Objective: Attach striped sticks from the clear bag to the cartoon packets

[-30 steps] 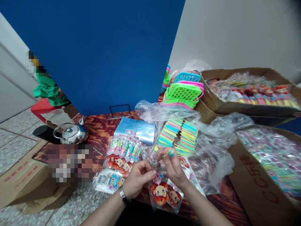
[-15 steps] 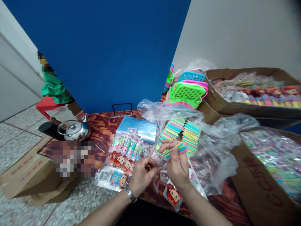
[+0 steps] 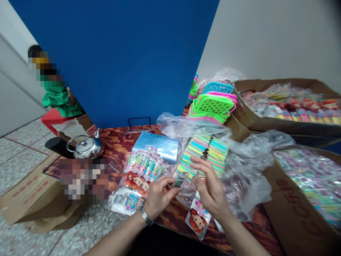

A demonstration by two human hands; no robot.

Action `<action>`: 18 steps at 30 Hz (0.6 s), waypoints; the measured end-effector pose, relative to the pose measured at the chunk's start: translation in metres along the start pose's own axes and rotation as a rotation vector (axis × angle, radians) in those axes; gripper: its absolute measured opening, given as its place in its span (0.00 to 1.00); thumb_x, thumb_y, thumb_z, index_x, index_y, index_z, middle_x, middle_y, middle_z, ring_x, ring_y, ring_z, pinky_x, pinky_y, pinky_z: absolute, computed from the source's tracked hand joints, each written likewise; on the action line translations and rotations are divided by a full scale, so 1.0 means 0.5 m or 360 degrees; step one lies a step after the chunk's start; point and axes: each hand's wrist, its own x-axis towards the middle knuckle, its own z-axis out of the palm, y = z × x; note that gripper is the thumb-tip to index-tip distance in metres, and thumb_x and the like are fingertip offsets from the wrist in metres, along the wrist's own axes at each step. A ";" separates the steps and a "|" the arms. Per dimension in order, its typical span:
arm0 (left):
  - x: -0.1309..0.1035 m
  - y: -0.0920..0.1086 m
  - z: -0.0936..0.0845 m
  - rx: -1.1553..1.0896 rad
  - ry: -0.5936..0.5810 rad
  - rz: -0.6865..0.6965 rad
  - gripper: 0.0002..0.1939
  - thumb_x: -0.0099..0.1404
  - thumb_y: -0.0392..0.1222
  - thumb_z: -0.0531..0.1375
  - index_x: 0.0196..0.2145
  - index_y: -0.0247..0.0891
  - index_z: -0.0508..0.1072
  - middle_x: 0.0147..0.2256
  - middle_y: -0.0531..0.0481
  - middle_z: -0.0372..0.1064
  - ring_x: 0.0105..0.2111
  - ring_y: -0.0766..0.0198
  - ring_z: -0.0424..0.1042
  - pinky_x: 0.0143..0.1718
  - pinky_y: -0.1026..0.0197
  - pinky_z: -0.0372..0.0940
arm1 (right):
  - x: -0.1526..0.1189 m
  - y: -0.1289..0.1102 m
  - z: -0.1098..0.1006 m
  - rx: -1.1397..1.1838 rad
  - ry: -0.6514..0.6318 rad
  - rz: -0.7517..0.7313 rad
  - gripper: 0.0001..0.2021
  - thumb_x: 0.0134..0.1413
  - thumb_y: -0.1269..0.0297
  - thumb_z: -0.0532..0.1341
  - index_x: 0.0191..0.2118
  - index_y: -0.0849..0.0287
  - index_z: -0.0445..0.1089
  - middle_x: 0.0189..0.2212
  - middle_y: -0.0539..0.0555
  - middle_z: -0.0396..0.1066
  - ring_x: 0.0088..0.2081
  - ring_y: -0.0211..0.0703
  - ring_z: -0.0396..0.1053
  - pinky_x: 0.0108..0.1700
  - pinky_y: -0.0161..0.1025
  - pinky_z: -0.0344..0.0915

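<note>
My left hand [image 3: 161, 197] pinches packet [image 3: 181, 179] by near end, over table [image 3: 114, 142], near sticks [image 3: 194, 153]. Right hand [image 3: 211, 193] loosely spread beside it, seemingly gripping nothing. Packet probably light, its plastic soft, slippery, easily creased; best I hold edge, squeeze gently.

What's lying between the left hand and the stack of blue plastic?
In the head view, filled packets with red-haired figures lie between the left hand and the blue plastic.
</note>
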 end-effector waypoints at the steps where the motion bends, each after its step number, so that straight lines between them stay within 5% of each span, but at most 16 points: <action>1: 0.000 0.000 -0.001 -0.0022 0.0001 0.0007 0.04 0.56 0.40 0.62 0.31 0.40 0.76 0.29 0.48 0.71 0.25 0.64 0.66 0.28 0.65 0.59 | 0.002 0.000 -0.006 -0.0066 -0.0051 -0.0058 0.12 0.58 0.65 0.51 0.46 0.52 0.63 0.49 0.58 0.62 0.51 0.49 0.60 0.53 0.53 0.56; 8: 0.001 0.009 -0.010 -0.0094 -0.0041 0.0089 0.08 0.56 0.38 0.62 0.35 0.41 0.77 0.32 0.46 0.73 0.32 0.60 0.69 0.33 0.63 0.60 | 0.018 -0.004 -0.012 -0.0398 -0.0289 -0.0429 0.08 0.50 0.66 0.59 0.38 0.51 0.70 0.46 0.55 0.66 0.49 0.49 0.63 0.56 0.56 0.51; 14: 0.000 0.018 -0.021 0.0033 -0.0047 0.0097 0.04 0.57 0.39 0.60 0.31 0.39 0.75 0.27 0.48 0.70 0.28 0.62 0.67 0.31 0.64 0.59 | 0.010 0.003 -0.017 -0.0314 -0.0307 -0.0352 0.11 0.53 0.65 0.57 0.44 0.50 0.68 0.46 0.55 0.68 0.48 0.47 0.65 0.55 0.55 0.54; 18: 0.012 -0.003 -0.083 0.0301 0.0012 -0.0021 0.08 0.58 0.43 0.59 0.26 0.37 0.73 0.24 0.50 0.68 0.25 0.64 0.65 0.27 0.65 0.58 | -0.004 0.036 -0.045 -0.0358 -0.0131 -0.0187 0.13 0.55 0.65 0.55 0.47 0.51 0.65 0.42 0.56 0.70 0.46 0.46 0.67 0.49 0.47 0.63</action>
